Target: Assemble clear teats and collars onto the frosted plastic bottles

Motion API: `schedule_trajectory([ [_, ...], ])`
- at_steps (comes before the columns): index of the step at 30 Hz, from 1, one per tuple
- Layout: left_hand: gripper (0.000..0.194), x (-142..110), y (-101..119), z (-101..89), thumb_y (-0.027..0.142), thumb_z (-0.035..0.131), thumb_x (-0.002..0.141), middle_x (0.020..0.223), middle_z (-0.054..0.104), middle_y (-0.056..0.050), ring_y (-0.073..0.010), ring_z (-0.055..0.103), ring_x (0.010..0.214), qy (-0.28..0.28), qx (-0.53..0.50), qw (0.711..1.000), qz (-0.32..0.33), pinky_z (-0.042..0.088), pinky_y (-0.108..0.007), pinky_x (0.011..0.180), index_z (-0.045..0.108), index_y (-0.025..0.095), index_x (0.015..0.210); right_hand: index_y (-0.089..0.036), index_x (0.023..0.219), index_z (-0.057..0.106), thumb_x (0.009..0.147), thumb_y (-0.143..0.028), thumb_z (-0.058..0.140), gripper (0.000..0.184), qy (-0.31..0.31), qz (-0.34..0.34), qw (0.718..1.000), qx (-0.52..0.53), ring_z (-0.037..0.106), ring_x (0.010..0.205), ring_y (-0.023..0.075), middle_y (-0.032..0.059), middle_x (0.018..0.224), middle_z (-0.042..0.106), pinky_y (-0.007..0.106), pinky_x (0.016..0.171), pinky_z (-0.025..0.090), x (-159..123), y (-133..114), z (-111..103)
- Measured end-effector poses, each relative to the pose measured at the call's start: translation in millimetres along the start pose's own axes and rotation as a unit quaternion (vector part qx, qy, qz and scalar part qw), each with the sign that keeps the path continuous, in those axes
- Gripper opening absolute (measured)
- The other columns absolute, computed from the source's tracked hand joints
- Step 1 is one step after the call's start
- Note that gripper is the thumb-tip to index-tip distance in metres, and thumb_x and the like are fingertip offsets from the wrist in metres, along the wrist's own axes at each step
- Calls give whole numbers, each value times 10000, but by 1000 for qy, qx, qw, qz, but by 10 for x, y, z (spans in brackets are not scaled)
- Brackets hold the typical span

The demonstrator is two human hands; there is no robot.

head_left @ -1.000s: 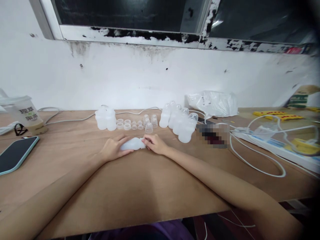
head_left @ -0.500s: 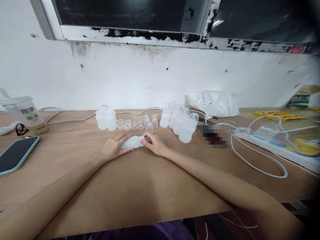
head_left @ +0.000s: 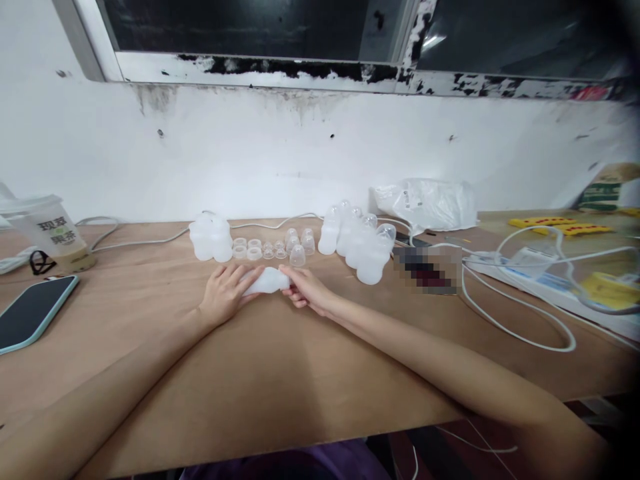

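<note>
From where I stand, the white bottle (head_left: 269,281) lies on its side between the two hands, near the middle of the table (head_left: 240,400). The left hand (head_left: 225,293) is curled round one end, palm down, its fingers over the top; the right hand (head_left: 306,290) comes in from the other side, thumb and fingers closed on the opposite end. Both forearms slant in low over the wood. I can't tell what, if anything, is inside the bottle.

Just beyond sit small clear rings (head_left: 247,249), teats (head_left: 275,250) and clear domes (head_left: 298,254), with frosted bottles (head_left: 211,237) to their left and dome-capped bottles (head_left: 370,257) to their right. Far left, a plastic cup (head_left: 53,230) has a little brownish drink at the bottom, near a phone (head_left: 37,312)
</note>
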State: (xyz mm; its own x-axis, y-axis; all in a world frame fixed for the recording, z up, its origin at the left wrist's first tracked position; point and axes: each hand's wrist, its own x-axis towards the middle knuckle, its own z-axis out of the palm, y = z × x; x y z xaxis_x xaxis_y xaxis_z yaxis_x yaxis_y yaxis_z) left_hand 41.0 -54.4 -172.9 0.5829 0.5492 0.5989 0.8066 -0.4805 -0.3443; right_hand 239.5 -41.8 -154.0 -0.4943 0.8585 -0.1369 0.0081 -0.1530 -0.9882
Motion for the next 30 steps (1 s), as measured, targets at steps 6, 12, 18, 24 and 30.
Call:
schedule_trajectory([
  [6, 433, 27, 26, 19, 434, 390, 786, 1027, 562, -75, -205, 520, 902, -5, -64, 997, -42, 365, -309, 743, 444, 207, 1151, -171, 720, 450, 757, -569, 299, 428, 28, -25, 994, -107, 320, 360, 40, -26, 532, 427, 150, 320, 207, 92, 67, -121],
  [12, 500, 28, -15, 44, 542, 422, 714, 1086, 555, -11, -218, 553, 890, -70, -188, 954, -221, 432, -297, 690, 445, 279, 1138, -168, 1016, 472, 795, -374, 352, 325, 273, -282, 805, -446, 501, 880, 199, 109, 1045, 476, 333, 722, 421, 306, 158, -541],
  [18, 568, 57, -145, 145, 551, 507, 641, 1097, 557, -43, -229, 508, 988, -54, -340, 903, -258, 385, -324, 849, 516, 193, 1082, -228, 1257, 279, 758, -217, 412, 516, 237, -251, 716, -607, 361, 1106, 283, 81, 1325, 232, 405, 807, 395, 396, 222, -693],
  [24, 590, 73, -161, 137, 546, 530, 623, 1047, 584, -62, -243, 532, 927, -62, -360, 886, -286, 410, -339, 810, 536, 155, 1064, -164, 1118, 388, 793, -283, 383, 346, 219, -266, 732, -588, 435, 1030, 234, 110, 1155, 440, 361, 806, 385, 328, 189, -617],
  [30, 550, 81, -150, 105, 533, 527, 634, 1038, 588, -43, -236, 526, 932, -55, -368, 887, -273, 408, -326, 809, 543, 176, 1053, -195, 1084, 380, 766, -340, 442, 355, 113, -267, 771, -567, 523, 830, 190, 78, 1033, 521, 314, 700, 392, 194, 154, -406],
])
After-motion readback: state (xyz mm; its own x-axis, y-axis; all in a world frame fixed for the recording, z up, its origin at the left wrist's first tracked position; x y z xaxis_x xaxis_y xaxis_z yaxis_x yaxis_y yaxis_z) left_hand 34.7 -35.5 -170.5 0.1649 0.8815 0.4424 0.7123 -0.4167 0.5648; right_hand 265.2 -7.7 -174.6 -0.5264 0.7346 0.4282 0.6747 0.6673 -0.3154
